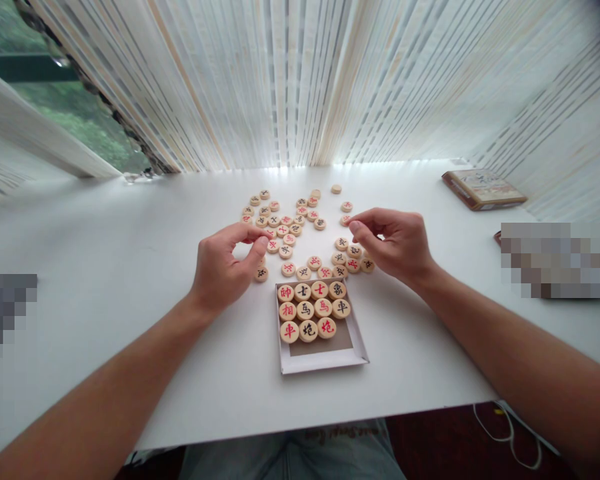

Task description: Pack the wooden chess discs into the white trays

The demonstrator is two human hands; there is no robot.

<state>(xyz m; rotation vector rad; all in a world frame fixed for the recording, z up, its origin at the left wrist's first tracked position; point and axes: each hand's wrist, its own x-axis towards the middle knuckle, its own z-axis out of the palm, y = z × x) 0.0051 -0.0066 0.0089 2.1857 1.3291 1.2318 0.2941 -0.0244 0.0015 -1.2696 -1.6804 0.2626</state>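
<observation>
On a white table, a loose bunch of round wooden game pieces sits mostly between the two hands, just past an open tray. Left hand is at the left edge of the bunch, thumb and forefinger tips really close together right by some red-marked ones, but I honestly can't tell if it's pinching anything. Right hand is on the other side, well apart from the left, finger and thumb tips right at a red-marked piece; can't tell if that one's actually gripped either. Tray's on the near side of both hands, between the forearms, with eleven pieces face up: two rows of four, then three, brown bottom showing. Off to the far right there's a flat box, and a striped curtain hangs behind everything
</observation>
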